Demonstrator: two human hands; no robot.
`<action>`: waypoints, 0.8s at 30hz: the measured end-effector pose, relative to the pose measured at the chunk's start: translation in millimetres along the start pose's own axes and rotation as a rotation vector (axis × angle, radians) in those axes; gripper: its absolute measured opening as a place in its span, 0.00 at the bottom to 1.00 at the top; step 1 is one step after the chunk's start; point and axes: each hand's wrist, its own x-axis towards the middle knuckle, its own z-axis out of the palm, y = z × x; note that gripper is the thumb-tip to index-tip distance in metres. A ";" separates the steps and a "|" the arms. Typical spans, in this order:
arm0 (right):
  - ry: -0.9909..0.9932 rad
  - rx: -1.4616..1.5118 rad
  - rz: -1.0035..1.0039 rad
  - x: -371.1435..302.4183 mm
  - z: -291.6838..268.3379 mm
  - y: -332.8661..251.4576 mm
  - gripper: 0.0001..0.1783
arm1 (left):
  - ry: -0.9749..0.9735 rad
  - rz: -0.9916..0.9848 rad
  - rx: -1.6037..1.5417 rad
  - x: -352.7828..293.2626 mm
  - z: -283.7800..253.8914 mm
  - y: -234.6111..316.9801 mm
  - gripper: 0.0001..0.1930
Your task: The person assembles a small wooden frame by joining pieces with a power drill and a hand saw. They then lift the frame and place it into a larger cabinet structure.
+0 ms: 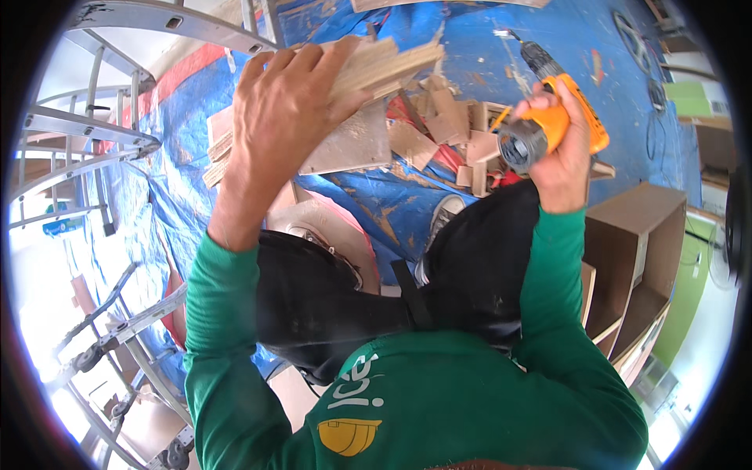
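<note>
I see the left hand gripping plywood boards; right of the boards, the right hand wraps the drill, its long axis pointing forward past them.

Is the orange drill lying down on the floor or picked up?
Picked up: the right hand is wrapped around the drill.
</note>
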 end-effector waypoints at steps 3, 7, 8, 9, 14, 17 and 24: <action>0.059 -0.168 0.070 8.2 17.2 24.7 0.13 | -0.060 -0.209 -0.042 3.9 7.0 -10.4 0.38; 0.146 -0.338 0.182 16.1 40.4 54.1 0.18 | -0.084 -0.230 -0.041 15.5 22.7 -27.5 0.32; 0.164 -0.377 0.194 15.2 45.0 57.0 0.18 | -0.096 -0.229 -0.028 21.0 20.6 -29.3 0.30; 0.205 -0.388 0.214 16.3 45.9 62.8 0.17 | -0.117 -0.235 -0.011 23.1 20.7 -32.6 0.28; 0.385 -0.392 0.354 22.4 39.0 77.3 0.12 | -0.222 -0.335 -0.026 31.3 9.8 -39.5 0.39; 0.292 -0.378 0.413 17.3 25.6 90.2 0.10 | -0.229 -0.380 -0.116 31.8 7.0 -38.4 0.35; 0.466 -0.635 0.409 -83.9 60.8 81.4 0.07 | -0.574 -0.698 -0.333 17.4 -16.3 -40.0 0.34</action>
